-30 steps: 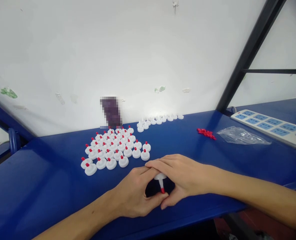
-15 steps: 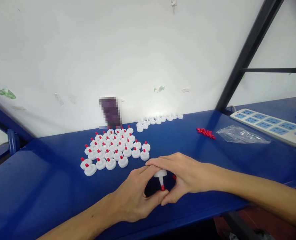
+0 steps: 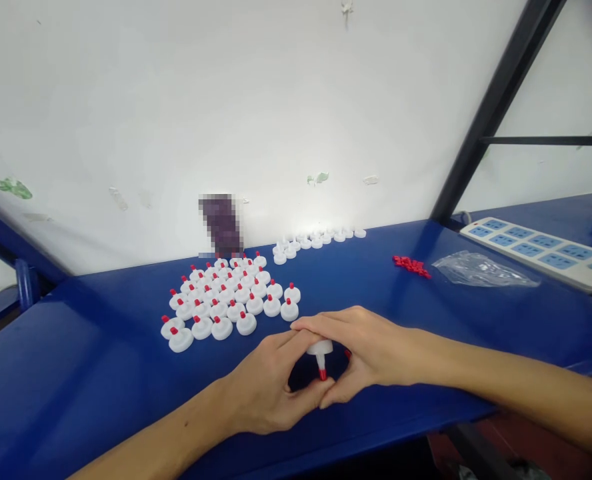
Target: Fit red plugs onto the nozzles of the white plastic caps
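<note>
Between my two hands is a white nozzle cap [image 3: 320,349], spout pointing down with a small red tip cap [image 3: 323,375] on its end. My left hand [image 3: 271,387] is closed on it, index finger over the base and thumb under the tip. My right hand [image 3: 371,350] grips from the other side, its fingertips meeting those of the left. A bit of red, perhaps another tip cap [image 3: 348,354], shows inside the right palm. Left of my hands stand many white nozzle caps [image 3: 221,329] with red tips, spouts up, in a cluster on the blue table [image 3: 101,373].
At the wall sits a row of white nozzle caps [image 3: 317,241] without red tips. Loose red tip caps [image 3: 412,266] lie in a pile to the right, beside a clear plastic bag [image 3: 483,269]. A power strip [image 3: 541,250] and a black metal post [image 3: 491,113] stand farther right.
Both hands and the nozzle cap have shifted very slightly to the left, the cap turning a little between the fingers. Everything on the table stays in place.
</note>
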Available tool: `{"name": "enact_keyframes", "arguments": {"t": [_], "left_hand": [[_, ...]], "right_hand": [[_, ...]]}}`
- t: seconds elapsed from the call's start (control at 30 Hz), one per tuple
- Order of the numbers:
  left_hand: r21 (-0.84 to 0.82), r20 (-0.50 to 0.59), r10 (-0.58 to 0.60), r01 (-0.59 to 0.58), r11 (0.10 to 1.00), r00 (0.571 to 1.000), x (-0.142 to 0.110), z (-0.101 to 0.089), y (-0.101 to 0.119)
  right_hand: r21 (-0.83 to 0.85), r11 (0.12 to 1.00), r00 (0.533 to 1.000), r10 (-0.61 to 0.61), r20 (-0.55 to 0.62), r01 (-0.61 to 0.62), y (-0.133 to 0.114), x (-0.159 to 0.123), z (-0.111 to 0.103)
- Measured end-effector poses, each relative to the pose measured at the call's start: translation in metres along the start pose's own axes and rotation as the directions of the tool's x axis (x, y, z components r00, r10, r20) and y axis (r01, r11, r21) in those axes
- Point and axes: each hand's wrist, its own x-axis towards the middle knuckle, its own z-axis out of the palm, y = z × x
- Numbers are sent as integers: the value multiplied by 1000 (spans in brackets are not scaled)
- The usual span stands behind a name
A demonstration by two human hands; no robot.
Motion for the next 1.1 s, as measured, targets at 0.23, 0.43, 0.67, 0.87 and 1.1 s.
{"name": "enact_keyframes", "arguments": {"t": [0.23, 0.43, 0.67, 0.87, 1.1], "left_hand": [[121, -36, -21, 25, 992, 999, -2, -2, -5], [160, 36, -103, 96, 982, 994, -1, -6, -4], [202, 53, -122, 108, 973, 991, -3, -8, -9], [295, -19, -118, 118, 948, 993, -4, -7, -7], [353, -132, -129, 168, 920, 983, -3, -5, -11]], "right_hand": [[-233, 970, 997, -62, 54, 73, 23, 2, -25], [-382, 879, 949, 204, -241, -286, 65, 3, -44], [-292, 770, 815, 473, -335, -567, 101, 9, -44], [-359, 706, 784, 477, -398, -611, 114, 25, -34], [-431, 654, 780, 470, -412, -622, 139, 68, -44]]}}
